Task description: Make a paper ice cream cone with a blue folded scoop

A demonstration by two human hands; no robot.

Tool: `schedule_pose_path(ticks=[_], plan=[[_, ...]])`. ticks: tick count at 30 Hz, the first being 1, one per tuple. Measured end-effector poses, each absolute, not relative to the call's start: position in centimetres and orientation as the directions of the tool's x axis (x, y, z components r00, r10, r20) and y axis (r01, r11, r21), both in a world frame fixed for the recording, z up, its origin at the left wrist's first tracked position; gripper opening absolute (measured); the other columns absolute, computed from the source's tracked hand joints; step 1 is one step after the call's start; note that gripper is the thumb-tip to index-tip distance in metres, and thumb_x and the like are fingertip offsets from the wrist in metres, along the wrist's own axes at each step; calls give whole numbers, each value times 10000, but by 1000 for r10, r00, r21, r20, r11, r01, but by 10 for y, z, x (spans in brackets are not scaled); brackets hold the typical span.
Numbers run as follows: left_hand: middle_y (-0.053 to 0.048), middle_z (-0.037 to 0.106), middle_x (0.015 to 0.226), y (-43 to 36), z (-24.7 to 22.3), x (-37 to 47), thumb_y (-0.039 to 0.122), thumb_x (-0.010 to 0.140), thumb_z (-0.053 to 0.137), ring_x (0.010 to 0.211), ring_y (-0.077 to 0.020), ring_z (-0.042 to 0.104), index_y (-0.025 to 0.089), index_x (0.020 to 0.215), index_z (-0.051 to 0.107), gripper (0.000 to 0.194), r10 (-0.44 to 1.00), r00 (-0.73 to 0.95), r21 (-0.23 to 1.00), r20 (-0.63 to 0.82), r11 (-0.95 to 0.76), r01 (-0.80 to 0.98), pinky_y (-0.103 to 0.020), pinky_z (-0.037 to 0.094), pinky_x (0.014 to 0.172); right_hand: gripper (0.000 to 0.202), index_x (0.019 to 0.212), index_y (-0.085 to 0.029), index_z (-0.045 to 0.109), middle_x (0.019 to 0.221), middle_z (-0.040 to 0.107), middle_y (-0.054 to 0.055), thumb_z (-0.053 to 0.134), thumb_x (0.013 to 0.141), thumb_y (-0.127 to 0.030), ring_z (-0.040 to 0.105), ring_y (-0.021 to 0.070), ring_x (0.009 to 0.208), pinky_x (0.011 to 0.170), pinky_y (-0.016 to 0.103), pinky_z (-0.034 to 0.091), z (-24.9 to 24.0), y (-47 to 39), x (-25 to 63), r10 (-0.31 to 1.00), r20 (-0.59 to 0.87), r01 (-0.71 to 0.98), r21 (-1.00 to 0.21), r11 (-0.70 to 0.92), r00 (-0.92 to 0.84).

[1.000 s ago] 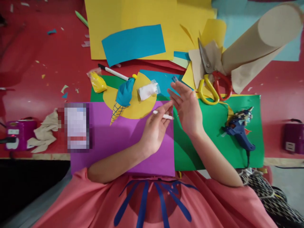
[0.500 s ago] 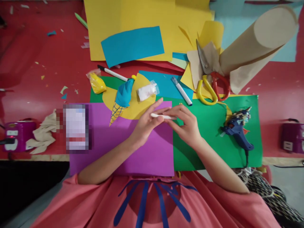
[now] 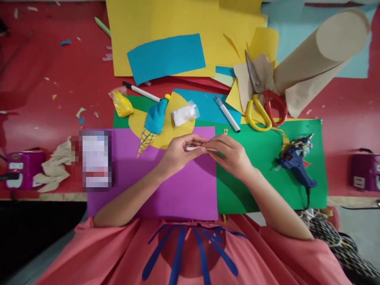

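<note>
A thin white clay roll [image 3: 193,148] lies between my two hands, over the border of the purple and green sheets. My left hand [image 3: 180,152] is closed around its left part, with the thumb laid along it. Bent fingers of my right hand [image 3: 231,154] pinch its right end, and the fingertips of both hands meet. The fingers cover much of the roll. Just beyond my left hand lies an ice-cream cone model [image 3: 154,118] with a blue clay swirl and a grid-lined yellow cone. Beside it is a white clay packet [image 3: 184,114] on a yellow paper piece [image 3: 166,136].
A yellow clay packet [image 3: 121,103], white marker [image 3: 228,114] and scissors [image 3: 259,99] lie beyond the hands. A blue glue gun [image 3: 299,166] rests on the green sheet [image 3: 267,190] at right. A phone [image 3: 95,160] lies left on the purple sheet [image 3: 184,198]. A beige paper roll [image 3: 314,59] stands behind.
My left fingers have curled from stretched out to bent over the white clay roll. My right fingers have moved left, covering more of it, and the roll sits slightly lower.
</note>
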State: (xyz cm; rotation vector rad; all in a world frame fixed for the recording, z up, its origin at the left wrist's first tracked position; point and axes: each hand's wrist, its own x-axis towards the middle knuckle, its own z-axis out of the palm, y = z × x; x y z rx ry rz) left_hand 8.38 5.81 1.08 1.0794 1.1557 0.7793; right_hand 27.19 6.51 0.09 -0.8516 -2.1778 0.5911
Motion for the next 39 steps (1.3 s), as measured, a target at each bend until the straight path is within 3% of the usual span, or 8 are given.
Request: schedule_pose_path(ticks=[5, 12, 19, 23, 26, 29, 33, 39], plan=[[-64, 764, 842, 58, 12, 79, 430, 792, 714, 761, -156, 727, 146, 985, 718, 343, 881, 313, 933, -355, 353, 66, -251, 596, 731, 191, 890, -183, 667, 815, 707, 83, 526, 956, -294, 656, 181, 748, 678, 314, 530, 1, 67, 276, 718, 398, 493, -532, 688, -572], [-51, 766, 900, 59, 8, 75, 414, 717, 781, 832, -172, 717, 179, 913, 746, 308, 916, 281, 956, -288, 259, 136, -256, 584, 755, 131, 975, -209, 638, 889, 692, 71, 520, 953, -261, 665, 179, 863, 748, 311, 551, 3, 63, 275, 806, 353, 335, -774, 537, -476], [-42, 771, 932, 54, 17, 73, 400, 738, 768, 801, -157, 718, 194, 984, 749, 321, 935, 265, 962, -233, 182, 203, -229, 578, 733, 175, 1035, -220, 676, 929, 735, 44, 609, 908, -321, 685, 154, 784, 714, 268, 549, 5, 59, 278, 883, 212, 354, -857, 374, -418], [-29, 775, 815, 53, 26, 71, 407, 778, 731, 662, -140, 702, 202, 911, 772, 248, 958, 234, 939, -169, 85, 332, -220, 568, 640, 158, 979, -225, 721, 890, 747, 41, 635, 890, -322, 695, 157, 787, 715, 276, 555, 5, 59, 280, 891, 217, 242, -912, 331, -399], [-40, 779, 927, 53, 27, 68, 406, 776, 733, 769, -163, 726, 221, 968, 772, 269, 957, 256, 926, -136, 31, 377, -228, 577, 702, 157, 925, -225, 755, 846, 760, 44, 666, 865, -341, 706, 161, 748, 668, 277, 557, 7, 59, 281, 921, 161, 217, -944, 249, -356], [-46, 771, 996, 52, 26, 65, 390, 758, 753, 851, -170, 730, 232, 1008, 765, 296, 950, 294, 934, -109, -3, 356, -219, 572, 747, 148, 894, -230, 772, 824, 770, 39, 693, 842, -343, 710, 162, 710, 648, 278, 559, 10, 57, 283, 943, 99, 241, -953, 181, -317], [-13, 757, 708, 49, 24, 64, 412, 801, 706, 568, -108, 682, 209, 904, 777, 239, 955, 264, 951, -134, 49, 306, -186, 545, 577, 203, 949, -243, 773, 861, 773, 40, 730, 803, -378, 706, 166, 726, 677, 290, 564, 11, 55, 285, 948, 56, 217, -968, 129, -315], [-47, 747, 671, 51, 26, 62, 485, 745, 738, 575, -134, 698, 169, 875, 776, 344, 930, 260, 964, -260, 236, 123, -191, 555, 525, 179, 953, -226, 761, 889, 763, 42, 761, 782, -280, 709, 140, 711, 628, 248, 576, 7, 52, 285, 938, -23, -79, -995, -54, -345]])
